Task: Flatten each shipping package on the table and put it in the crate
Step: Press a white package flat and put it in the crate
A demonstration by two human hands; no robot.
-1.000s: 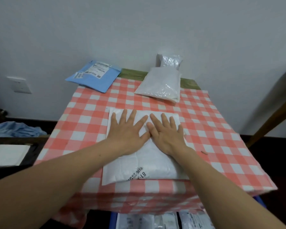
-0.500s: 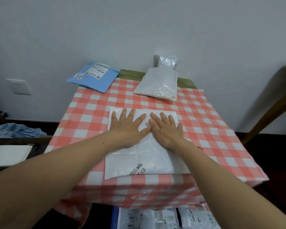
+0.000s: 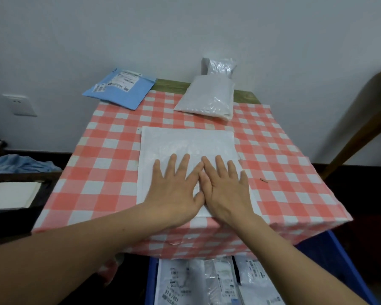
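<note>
Head view: white package [image 3: 185, 142] under flat palms, two more waiting.
The left hand [image 3: 176, 192] and right hand [image 3: 227, 192] press its near half, fingers [image 3: 184, 166] straight, spread, gripping nothing; its far half extends beyond the fingertips. The blue mailer [image 3: 121, 89] and grey bag [image 3: 209, 99] lie well beyond them, apparently still to do. The blue crate [image 3: 330, 256] below the wrists already holds several packages.

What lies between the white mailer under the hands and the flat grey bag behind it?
Nothing: only a bare strip of checked cloth separates the white mailer from the flat grey bag, as the head view shows.
</note>
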